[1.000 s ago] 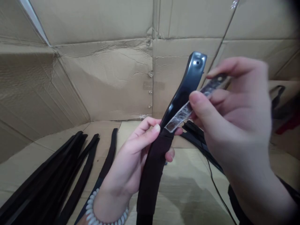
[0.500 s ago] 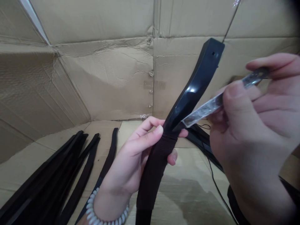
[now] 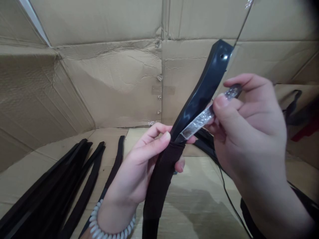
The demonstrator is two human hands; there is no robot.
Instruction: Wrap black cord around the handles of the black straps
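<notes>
The left hand (image 3: 139, 162) is closed around a black strip (image 3: 203, 88), thumb on the near face, fingers passing behind and two fingertips showing on the far side. The right hand (image 3: 251, 129) comes in from the right, pinching a narrow, clear-wrapped tool (image 3: 200, 121) between thumb and curled fingers, the index bent over its upper end. The tool slants down to the strip, its tip at the gathered top of a dark cloth sleeve (image 3: 160, 182); whether it goes under the cloth I cannot tell. The sleeve surrounds the strip's lower part; the bare glossy end, with a small hole, rises tilted to the right. A pale coiled band (image 3: 94, 220) circles the left wrist.

Beneath is a cardboard-covered surface (image 3: 194, 202). Along its left side lies a pile of dark strips (image 3: 47, 189), far ends near the back edge, with a single strip (image 3: 118, 161) just beside it. More black pieces (image 3: 208, 146) and a thin cable (image 3: 228, 194) lie towards the right. Creased cardboard walls (image 3: 112, 86) stand at the back and left edges; something red (image 3: 305, 131) shows at the far right.
</notes>
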